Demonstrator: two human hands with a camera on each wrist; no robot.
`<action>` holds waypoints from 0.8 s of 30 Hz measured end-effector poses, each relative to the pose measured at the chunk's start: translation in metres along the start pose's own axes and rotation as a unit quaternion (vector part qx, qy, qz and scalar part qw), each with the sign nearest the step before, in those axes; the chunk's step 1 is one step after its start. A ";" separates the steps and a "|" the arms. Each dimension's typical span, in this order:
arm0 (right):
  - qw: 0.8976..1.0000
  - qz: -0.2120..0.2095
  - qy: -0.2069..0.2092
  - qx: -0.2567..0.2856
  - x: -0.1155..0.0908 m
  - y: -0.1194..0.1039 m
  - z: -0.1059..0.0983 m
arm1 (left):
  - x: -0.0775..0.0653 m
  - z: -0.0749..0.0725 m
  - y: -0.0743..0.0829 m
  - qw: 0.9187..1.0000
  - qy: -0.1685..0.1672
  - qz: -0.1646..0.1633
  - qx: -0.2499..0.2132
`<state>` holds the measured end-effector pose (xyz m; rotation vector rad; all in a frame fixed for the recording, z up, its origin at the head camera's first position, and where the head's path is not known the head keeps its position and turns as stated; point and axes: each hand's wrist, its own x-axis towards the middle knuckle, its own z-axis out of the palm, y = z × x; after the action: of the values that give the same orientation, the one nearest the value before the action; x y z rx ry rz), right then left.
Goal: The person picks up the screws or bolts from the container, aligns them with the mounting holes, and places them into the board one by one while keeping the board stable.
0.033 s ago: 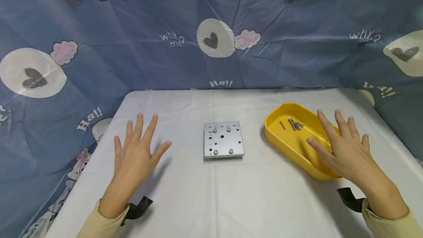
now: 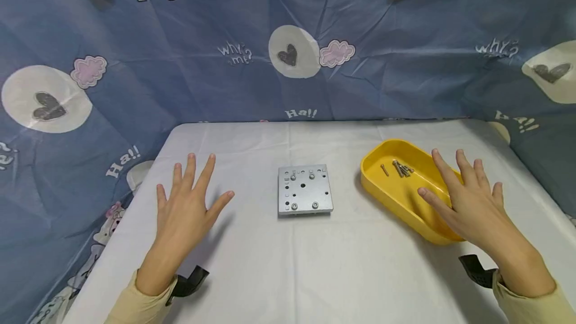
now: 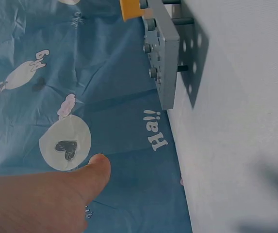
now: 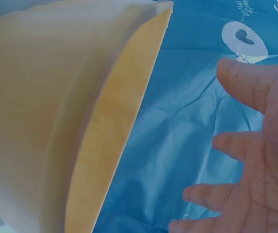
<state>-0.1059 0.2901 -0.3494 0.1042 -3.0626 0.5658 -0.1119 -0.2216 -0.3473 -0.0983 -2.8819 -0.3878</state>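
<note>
A square silver metal plate [image 2: 306, 191] lies at the middle of the table, socket-head screws standing in several of its holes. In the left wrist view the screw shanks come out beneath the plate [image 3: 165, 58], which sits raised off the cloth. To its right is a yellow tray [image 2: 391, 209] with several small screws [image 2: 402, 169] inside. My left hand [image 2: 186, 209], fingers spread, hovers left of the plate and holds nothing. Over the tray's right side my right hand [image 2: 472, 204] is spread too, holding nothing and hiding part of the rim.
White cloth [image 2: 252, 264] covers the table. A blue printed curtain [image 2: 202, 74] hangs behind it and along both sides. Each wrist carries a black camera mount, one by the left sleeve [image 2: 139, 304] and one by the right sleeve [image 2: 531, 306].
</note>
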 end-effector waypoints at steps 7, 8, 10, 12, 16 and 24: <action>1.000 0.009 -0.017 -0.005 -0.002 0.001 -0.002 | 0.001 -0.002 0.002 1.000 -0.016 -0.002 0.005; 1.000 0.009 -0.019 -0.005 -0.003 0.001 -0.003 | 0.000 -0.003 0.003 1.000 -0.015 -0.002 0.006; 1.000 0.009 -0.021 -0.004 -0.003 0.002 -0.005 | -0.001 -0.003 0.003 1.000 -0.012 -0.001 0.006; 1.000 0.007 -0.025 -0.002 -0.003 0.002 -0.007 | -0.001 -0.003 0.003 1.000 -0.011 0.000 0.003; 0.999 0.005 -0.033 0.003 -0.003 0.004 -0.010 | -0.001 -0.003 0.004 1.000 -0.011 0.003 0.000; 0.999 -0.001 -0.049 0.009 0.001 0.008 -0.015 | 0.001 -0.004 0.006 1.000 -0.019 0.005 -0.002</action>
<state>-0.1072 0.3032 -0.3383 0.1403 -3.1523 0.6066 -0.1113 -0.2164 -0.3417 -0.1206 -2.9169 -0.3949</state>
